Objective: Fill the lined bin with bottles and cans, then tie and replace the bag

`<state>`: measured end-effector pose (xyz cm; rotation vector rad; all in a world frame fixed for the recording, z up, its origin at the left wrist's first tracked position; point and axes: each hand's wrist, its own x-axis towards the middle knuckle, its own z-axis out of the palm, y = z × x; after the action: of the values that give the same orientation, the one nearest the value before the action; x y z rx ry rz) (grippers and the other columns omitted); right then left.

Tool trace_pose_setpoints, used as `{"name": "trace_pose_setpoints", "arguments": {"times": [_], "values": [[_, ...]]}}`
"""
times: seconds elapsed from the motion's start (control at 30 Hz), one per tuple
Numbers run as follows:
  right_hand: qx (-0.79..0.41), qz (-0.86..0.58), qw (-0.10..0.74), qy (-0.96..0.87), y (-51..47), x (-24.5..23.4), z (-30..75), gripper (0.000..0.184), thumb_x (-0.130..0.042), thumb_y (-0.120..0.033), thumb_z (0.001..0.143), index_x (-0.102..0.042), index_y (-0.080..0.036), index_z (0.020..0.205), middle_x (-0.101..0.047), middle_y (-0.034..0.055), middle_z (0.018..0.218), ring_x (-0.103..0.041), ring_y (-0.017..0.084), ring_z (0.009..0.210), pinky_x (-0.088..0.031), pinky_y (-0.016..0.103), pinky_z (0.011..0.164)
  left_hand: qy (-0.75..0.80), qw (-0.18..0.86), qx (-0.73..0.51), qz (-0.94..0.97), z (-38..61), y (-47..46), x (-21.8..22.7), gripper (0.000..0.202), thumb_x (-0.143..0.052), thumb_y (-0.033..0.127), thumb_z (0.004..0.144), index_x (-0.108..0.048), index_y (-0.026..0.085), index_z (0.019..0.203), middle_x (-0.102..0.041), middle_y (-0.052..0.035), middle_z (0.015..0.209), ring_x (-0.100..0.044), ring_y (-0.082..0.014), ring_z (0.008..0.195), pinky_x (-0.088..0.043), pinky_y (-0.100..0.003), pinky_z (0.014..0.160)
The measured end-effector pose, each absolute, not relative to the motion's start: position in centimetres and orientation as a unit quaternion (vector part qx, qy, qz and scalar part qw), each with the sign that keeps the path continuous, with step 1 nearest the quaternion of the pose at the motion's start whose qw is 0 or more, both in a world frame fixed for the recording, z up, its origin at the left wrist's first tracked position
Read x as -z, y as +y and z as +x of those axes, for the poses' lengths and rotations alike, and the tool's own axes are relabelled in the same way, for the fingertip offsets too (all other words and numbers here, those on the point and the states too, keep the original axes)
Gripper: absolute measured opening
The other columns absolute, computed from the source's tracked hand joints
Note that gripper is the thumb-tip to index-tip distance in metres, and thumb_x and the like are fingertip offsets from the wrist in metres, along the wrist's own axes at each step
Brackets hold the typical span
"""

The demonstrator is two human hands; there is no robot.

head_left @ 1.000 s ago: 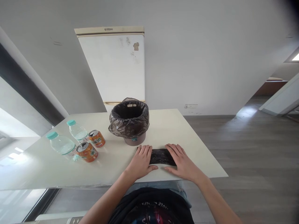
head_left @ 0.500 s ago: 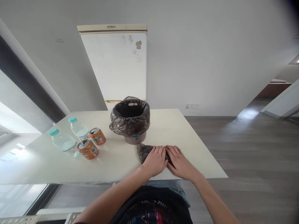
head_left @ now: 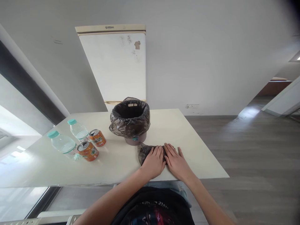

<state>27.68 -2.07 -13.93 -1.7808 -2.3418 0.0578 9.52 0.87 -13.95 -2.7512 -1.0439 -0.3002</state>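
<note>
A crumpled black plastic garbage bag (head_left: 143, 152) lies on the table near its front edge. My left hand (head_left: 154, 162) is closed over the middle of it, fingers pressed together and slightly bent. Beside it, my right hand (head_left: 176, 161) rests flat on the bag's right part, its fingers stretched and the thumb held apart. Both hands cover much of the bag. Just behind stands a brownish trash bin (head_left: 136, 140), lined with a dark translucent bag (head_left: 128, 126) folded over its rim.
Left on the white table (head_left: 112, 168) stand two orange soda cans (head_left: 88, 152) and two clear bottles with teal caps (head_left: 61, 143). A white refrigerator (head_left: 114, 65) is beyond the table. Wooden floor (head_left: 234, 147) lies to the right.
My right hand has flattened on the bag: its fingers have straightened and its thumb has swung out to the right. My left hand has shifted slightly left, still on the bag.
</note>
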Motion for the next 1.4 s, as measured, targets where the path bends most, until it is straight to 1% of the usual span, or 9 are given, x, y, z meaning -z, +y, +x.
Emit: {"name": "trace_pose_setpoints", "arguments": {"times": [0.17,0.23,0.37,0.6,0.83,1.1,1.27,1.33,1.4], "values": [[-0.013,-0.597,0.094,-0.797,-2.1,14.1,27.9,0.06,-0.018,-0.037,0.111,-0.026,-0.021,0.168,-0.028,0.0082,0.172,-0.027,0.027,0.159,-0.021,0.062,0.128,-0.377,0.084,0.1,-0.917,8.1,0.7,13.2,0.06,-0.038,0.039,0.108,-0.046,0.004,0.155,-0.054,-0.021,0.154,-0.053,-0.0333,0.137,-0.041,-0.05,0.116],[-0.011,-0.596,0.101,-0.796,-2.1,14.2,27.9,0.06,-0.017,-0.038,0.111,-0.024,-0.021,0.168,-0.028,0.008,0.172,-0.027,0.027,0.159,-0.022,0.061,0.128,-0.374,0.087,0.103,-0.917,7.4,0.8,13.1,0.059,-0.037,0.04,0.108,-0.048,0.004,0.153,-0.055,-0.0213,0.153,-0.05,-0.0341,0.141,-0.037,-0.052,0.119],[-0.008,-0.598,0.109,-0.794,-2.0,14.5,27.7,0.061,-0.018,-0.04,0.111,-0.026,-0.019,0.168,-0.029,0.0086,0.172,-0.027,0.026,0.159,-0.02,0.059,0.13,-0.347,0.094,0.117,-0.926,6.5,1.3,13.7,0.061,-0.032,0.041,0.109,-0.045,0.003,0.155,-0.042,-0.0209,0.164,-0.032,-0.0338,0.157,-0.025,-0.054,0.128],[-0.009,-0.621,0.111,-0.776,-2.1,14.8,27.6,0.066,-0.017,-0.046,0.111,-0.025,-0.012,0.167,-0.025,0.0115,0.172,-0.026,0.027,0.16,-0.021,0.057,0.13,-0.364,0.057,0.107,-0.924,5.3,1.2,14.2,0.063,-0.029,0.043,0.11,-0.039,0.003,0.158,-0.037,-0.0215,0.166,-0.034,-0.0316,0.156,-0.03,-0.05,0.127],[-0.019,-0.624,0.104,-0.774,-2.1,14.7,27.7,0.067,-0.015,-0.048,0.111,-0.023,-0.014,0.168,-0.025,0.0108,0.173,-0.025,0.026,0.16,-0.022,0.056,0.13,-0.371,0.046,0.1,-0.922,3.6,0.9,13.8,0.062,-0.033,0.04,0.11,-0.035,0.003,0.16,-0.035,-0.0222,0.167,-0.033,-0.0311,0.157,-0.033,-0.051,0.126],[-0.015,-0.623,0.103,-0.775,-2.0,14.9,27.8,0.067,-0.015,-0.048,0.111,-0.019,-0.016,0.169,-0.024,0.0099,0.173,-0.024,0.027,0.16,-0.023,0.056,0.13,-0.4,0.058,0.116,-0.907,0.7,0.4,14.8,0.061,-0.033,0.037,0.11,-0.029,0.008,0.164,-0.033,-0.0177,0.169,-0.033,-0.0282,0.157,-0.032,-0.051,0.126],[-0.025,-0.62,0.136,-0.772,-2.1,14.8,27.9,0.069,-0.019,-0.05,0.111,-0.005,-0.019,0.171,-0.022,0.0111,0.174,-0.021,0.028,0.161,-0.023,0.058,0.13,-0.42,0.022,0.153,-0.894,-0.5,0.0,14.7,0.068,-0.037,0.043,0.109,-0.019,0.014,0.168,-0.036,-0.0156,0.168,-0.036,-0.0281,0.156,-0.032,-0.049,0.127],[-0.032,-0.625,0.168,-0.761,-2.4,14.3,28.1,0.071,-0.021,-0.051,0.111,0.001,-0.02,0.17,-0.018,0.011,0.175,-0.016,0.028,0.162,-0.022,0.06,0.13,-0.428,-0.003,0.166,-0.888,-0.8,-0.1,14.3,0.073,-0.044,0.048,0.106,-0.02,0.015,0.167,-0.038,-0.0158,0.168,-0.037,-0.0299,0.155,-0.035,-0.049,0.126],[-0.034,-0.614,0.2,-0.762,-2.6,13.6,28.4,0.069,-0.024,-0.049,0.111,0.0,-0.022,0.17,-0.017,0.0092,0.176,-0.012,0.028,0.163,-0.021,0.061,0.13,-0.428,-0.02,0.179,-0.885,-0.9,-0.1,13.7,0.076,-0.049,0.049,0.104,-0.023,0.015,0.166,-0.039,-0.016,0.167,-0.038,-0.0309,0.154,-0.036,-0.05,0.126]]}}
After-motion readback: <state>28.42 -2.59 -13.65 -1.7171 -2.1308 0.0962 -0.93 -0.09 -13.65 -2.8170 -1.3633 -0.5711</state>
